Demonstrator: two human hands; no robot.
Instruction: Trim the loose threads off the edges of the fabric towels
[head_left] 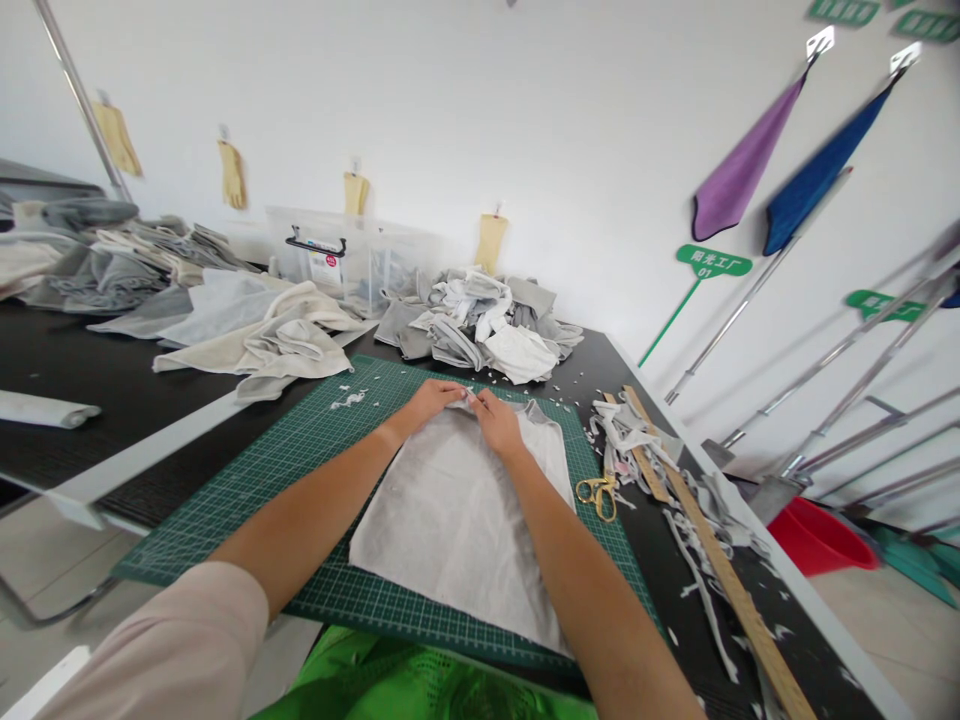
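A light grey piece of cloth (450,510) lies spread over the green cutting mat (247,500). At its far edge my left hand (436,396) pinches the fabric between thumb and fingers. Close beside it, almost touching, my right hand (493,418) grips the same edge, which is bunched up a little between the two hands. The fingertips partly hide what is pinched there. To the right of the cloth, gold-handled scissors (598,494) rest at the mat's edge, their blades covered by scraps.
Fabric scraps (637,430) and a wooden ruler (724,560) lie along the right side. Behind the mat is a heap of grey cloths (480,320), with a clear plastic box (319,265) near it. More cloths (270,330) are piled left; a white roll (45,408) lies nearer.
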